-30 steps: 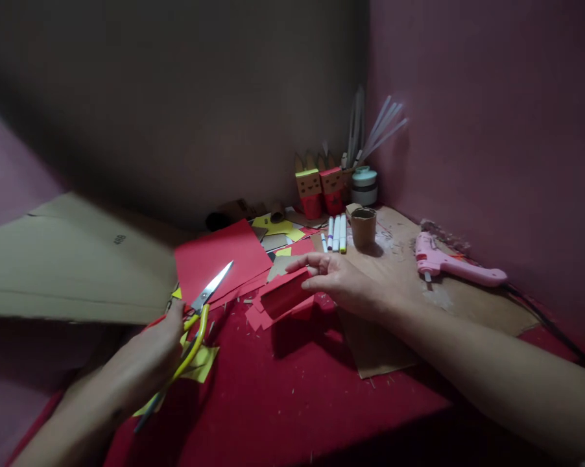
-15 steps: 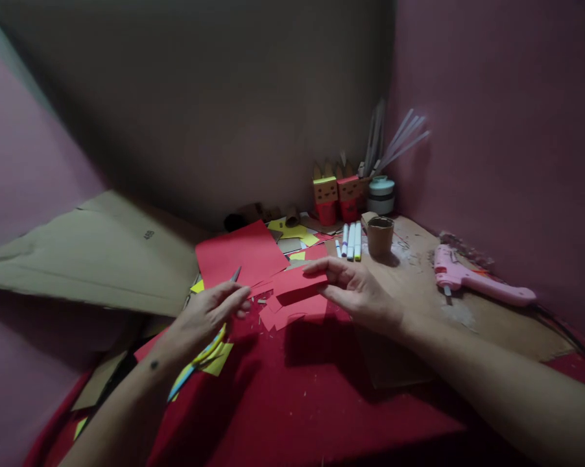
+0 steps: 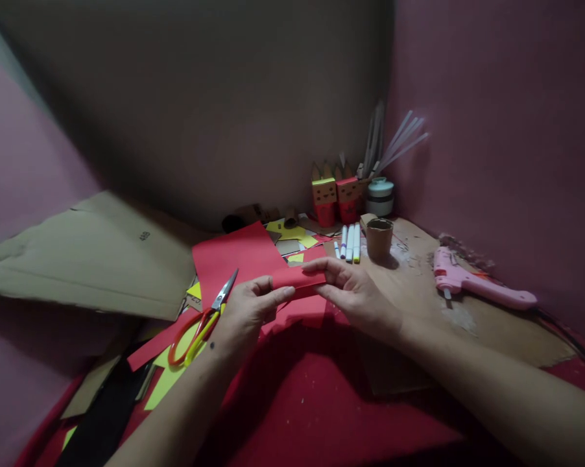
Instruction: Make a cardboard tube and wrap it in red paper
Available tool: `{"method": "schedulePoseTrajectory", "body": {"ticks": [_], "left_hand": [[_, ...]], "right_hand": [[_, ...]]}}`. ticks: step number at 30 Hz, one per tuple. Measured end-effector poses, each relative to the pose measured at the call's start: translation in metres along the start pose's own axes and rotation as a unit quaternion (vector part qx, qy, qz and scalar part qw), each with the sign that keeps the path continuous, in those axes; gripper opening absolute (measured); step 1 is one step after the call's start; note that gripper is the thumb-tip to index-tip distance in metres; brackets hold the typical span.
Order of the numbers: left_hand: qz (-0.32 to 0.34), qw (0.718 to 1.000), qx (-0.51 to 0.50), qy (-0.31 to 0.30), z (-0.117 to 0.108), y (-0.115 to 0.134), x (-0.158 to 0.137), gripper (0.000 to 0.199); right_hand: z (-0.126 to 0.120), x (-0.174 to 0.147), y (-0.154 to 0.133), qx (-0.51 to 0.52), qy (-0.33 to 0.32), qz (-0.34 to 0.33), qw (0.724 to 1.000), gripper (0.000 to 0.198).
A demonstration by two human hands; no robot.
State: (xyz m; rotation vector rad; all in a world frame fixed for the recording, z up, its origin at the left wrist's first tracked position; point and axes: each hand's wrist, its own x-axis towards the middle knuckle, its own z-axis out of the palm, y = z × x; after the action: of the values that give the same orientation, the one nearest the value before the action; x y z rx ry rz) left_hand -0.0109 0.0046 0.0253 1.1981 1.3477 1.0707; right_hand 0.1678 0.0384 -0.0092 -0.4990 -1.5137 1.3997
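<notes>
A narrow strip of red paper (image 3: 298,277) is stretched between my two hands above the red tabletop. My left hand (image 3: 254,303) pinches its left end, thumb in front. At the right end, my right hand (image 3: 348,285) grips the strip between thumb and fingers. Scissors (image 3: 205,324) with red and yellow handles lie just left of my left hand, blades pointing away from me. Behind the hands is a larger red paper sheet (image 3: 238,256). Other red paper pieces (image 3: 302,312) rest beneath the strip, partly covered by the hands.
A pink glue gun (image 3: 477,279) lies on a cardboard sheet (image 3: 414,279) at the right. Several markers (image 3: 351,241) and a short cardboard cup (image 3: 380,240) stand farther back. Two figures with drawn faces (image 3: 335,198) are by the wall. Folded cardboard (image 3: 93,256) leans at the left.
My left hand has moved right and taken hold of the strip's left end. The scissors, partly hidden earlier, now show more fully. My right hand has stayed in place.
</notes>
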Motion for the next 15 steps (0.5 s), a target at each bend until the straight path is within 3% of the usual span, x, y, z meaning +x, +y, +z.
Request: {"method": "schedulePoseTrajectory", "body": {"ticks": [6,10,15], "left_hand": [[0.021,0.999,-0.011,0.039,0.006,-0.004,-0.004,0.015],[0.049,0.996,0.024,0.064,0.012,-0.006,-0.009,0.014],[0.057,0.997,0.023,0.05,0.013,-0.012,-0.009,0.018]], "right_hand": [[0.002,0.002,-0.015,0.073,0.011,0.125,0.989,0.03],[0.004,0.003,-0.009,0.114,0.054,0.135,0.983,0.024],[0.003,0.002,0.002,0.084,0.072,0.125,0.986,0.024]]}}
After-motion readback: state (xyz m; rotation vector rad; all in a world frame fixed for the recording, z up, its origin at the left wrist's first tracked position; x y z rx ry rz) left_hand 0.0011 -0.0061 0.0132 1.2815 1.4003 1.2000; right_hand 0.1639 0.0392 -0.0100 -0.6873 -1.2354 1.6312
